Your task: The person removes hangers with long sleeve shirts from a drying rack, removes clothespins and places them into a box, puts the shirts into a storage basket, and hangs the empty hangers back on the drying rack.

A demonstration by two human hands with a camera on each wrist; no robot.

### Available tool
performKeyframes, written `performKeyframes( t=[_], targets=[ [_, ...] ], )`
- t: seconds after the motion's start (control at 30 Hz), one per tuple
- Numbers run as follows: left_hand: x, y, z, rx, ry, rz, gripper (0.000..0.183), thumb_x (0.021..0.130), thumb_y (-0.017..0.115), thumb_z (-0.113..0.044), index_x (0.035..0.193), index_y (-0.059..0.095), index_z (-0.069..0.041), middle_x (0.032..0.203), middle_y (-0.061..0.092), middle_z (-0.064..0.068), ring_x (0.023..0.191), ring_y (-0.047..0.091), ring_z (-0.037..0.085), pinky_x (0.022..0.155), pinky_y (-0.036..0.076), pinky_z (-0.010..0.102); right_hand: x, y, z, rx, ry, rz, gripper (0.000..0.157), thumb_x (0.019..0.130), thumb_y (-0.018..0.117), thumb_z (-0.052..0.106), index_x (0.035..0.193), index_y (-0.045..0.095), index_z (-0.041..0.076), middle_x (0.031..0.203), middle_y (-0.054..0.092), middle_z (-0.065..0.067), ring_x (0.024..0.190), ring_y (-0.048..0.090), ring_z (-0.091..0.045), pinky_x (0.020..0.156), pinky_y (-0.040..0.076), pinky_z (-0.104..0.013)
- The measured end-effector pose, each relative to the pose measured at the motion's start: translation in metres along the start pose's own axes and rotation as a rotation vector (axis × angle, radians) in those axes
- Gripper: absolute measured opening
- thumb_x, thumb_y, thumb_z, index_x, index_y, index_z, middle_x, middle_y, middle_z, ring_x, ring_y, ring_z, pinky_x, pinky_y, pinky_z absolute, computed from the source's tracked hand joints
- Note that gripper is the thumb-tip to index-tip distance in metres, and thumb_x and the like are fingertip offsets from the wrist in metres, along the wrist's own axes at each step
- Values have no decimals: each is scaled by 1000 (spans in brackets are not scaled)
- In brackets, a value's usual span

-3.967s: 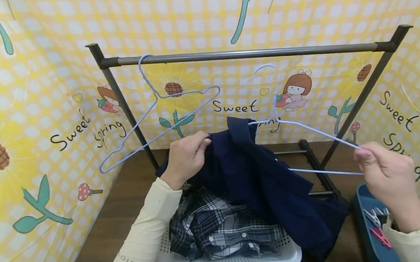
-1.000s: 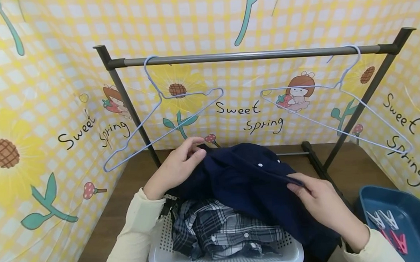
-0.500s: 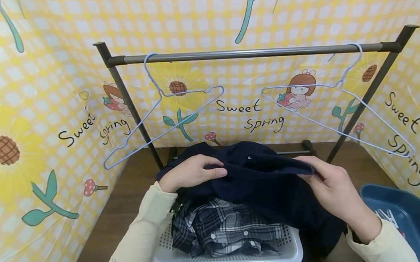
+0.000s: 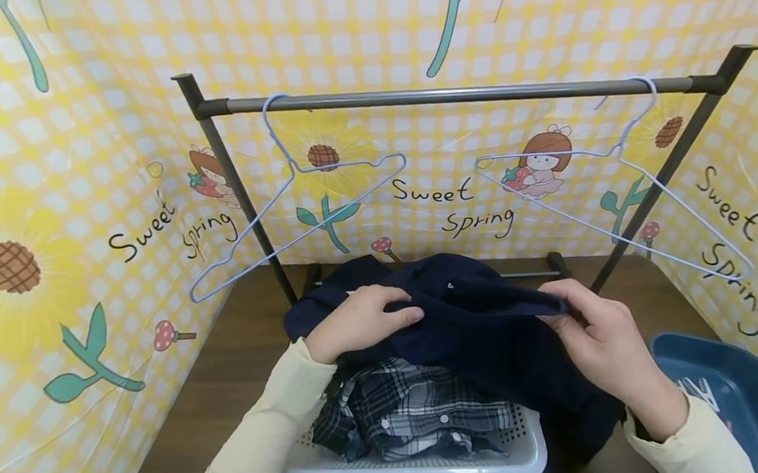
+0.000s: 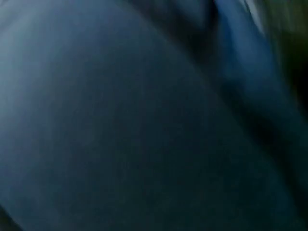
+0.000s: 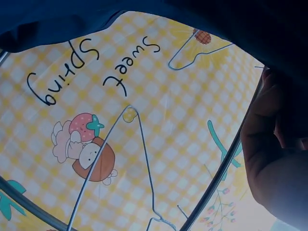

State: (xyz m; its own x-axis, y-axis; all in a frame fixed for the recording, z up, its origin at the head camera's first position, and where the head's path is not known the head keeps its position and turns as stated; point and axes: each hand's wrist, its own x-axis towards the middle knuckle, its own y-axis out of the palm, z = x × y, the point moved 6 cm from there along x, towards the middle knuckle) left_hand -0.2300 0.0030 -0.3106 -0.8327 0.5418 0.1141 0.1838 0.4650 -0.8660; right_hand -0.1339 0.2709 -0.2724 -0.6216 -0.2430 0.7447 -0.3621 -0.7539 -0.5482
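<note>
A navy blue shirt [image 4: 460, 289] with a small white mark lies bunched over the back of a white basket [image 4: 517, 467]. On its left part rests my left hand [image 4: 364, 320], thumb apart from fingers that look relaxed. My right hand [image 4: 603, 346] pinches a raised edge of the shirt between thumb and fingers. In the right wrist view that hand is dark against the navy cloth [image 6: 72, 21]. Blurred bluish cloth [image 5: 120, 120] fills the left wrist view, so the left fingertips cannot be made out there.
A black and white plaid shirt [image 4: 422, 407] lies in the basket. Behind stands a rack with a metal bar [image 4: 448, 96], bearing a left hanger [image 4: 293, 171] and a right hanger [image 4: 618, 153], both bare. A blue tray [image 4: 740, 381] with clothespins [image 4: 698, 393] is at the right.
Four seconds ago my right hand held a hanger partly in the navy shirt; that hanger now hangs on the bar. The right hand has lifted the shirt's edge, and the left has moved right.
</note>
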Motion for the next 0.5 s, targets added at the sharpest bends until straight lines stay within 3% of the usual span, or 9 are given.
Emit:
performKeyframes(
  t=[0.07, 0.13, 0.23, 0.33, 0.4, 0.5],
  targets=[
    [-1, -4, -1, -65, 64, -72, 24, 94, 59, -34, 108, 70, -18, 100, 62, -10, 89, 55, 10, 78, 45, 31, 0, -1, 0, -11, 2, -1, 43, 71, 74, -13, 105, 64, 11, 75, 55, 8, 56, 44, -4, 53, 37, -17],
    [-4, -12, -5, -61, 138, -209, 12, 92, 63, -23, 98, 72, -19, 95, 57, -12, 85, 50, 10, 74, 43, 30, -1, -3, -1, -41, 12, 1, 39, 73, 74, -10, 103, 65, 12, 72, 54, 10, 55, 43, -3, 52, 37, -16],
    [-12, -25, -18, 140, 233, -492, 9, 90, 63, -18, 91, 72, -19, 86, 52, -10, 76, 46, 10, 60, 40, 26, 1, -7, 0, -137, 3, -11, 29, 76, 75, -1, 99, 67, 13, 73, 55, 10, 58, 44, -4, 54, 36, -18],
    [-21, -34, -34, 301, 238, -677, 9, 89, 60, -18, 91, 68, -16, 70, 52, -8, 56, 44, 9, 44, 34, 25, 5, -9, 4, -270, -7, -58, 22, 76, 76, 8, 96, 70, 11, 76, 56, 5, 61, 43, -8, 53, 36, -24],
    [-25, -37, -41, 308, 224, -689, 10, 92, 55, -17, 95, 63, -13, 60, 49, -8, 46, 41, 8, 39, 31, 25, 6, -9, 6, -328, 15, -81, 21, 77, 76, 10, 97, 71, 9, 79, 57, 1, 63, 43, -10, 53, 36, -29],
    [-23, -35, -42, 33, 166, -527, 10, 99, 44, -18, 100, 52, -12, 53, 49, -8, 39, 44, 6, 38, 36, 25, 7, -6, 2, -259, 175, -17, 19, 87, 69, 15, 105, 69, 11, 78, 58, -1, 57, 49, -9, 50, 41, -28]
  ],
)
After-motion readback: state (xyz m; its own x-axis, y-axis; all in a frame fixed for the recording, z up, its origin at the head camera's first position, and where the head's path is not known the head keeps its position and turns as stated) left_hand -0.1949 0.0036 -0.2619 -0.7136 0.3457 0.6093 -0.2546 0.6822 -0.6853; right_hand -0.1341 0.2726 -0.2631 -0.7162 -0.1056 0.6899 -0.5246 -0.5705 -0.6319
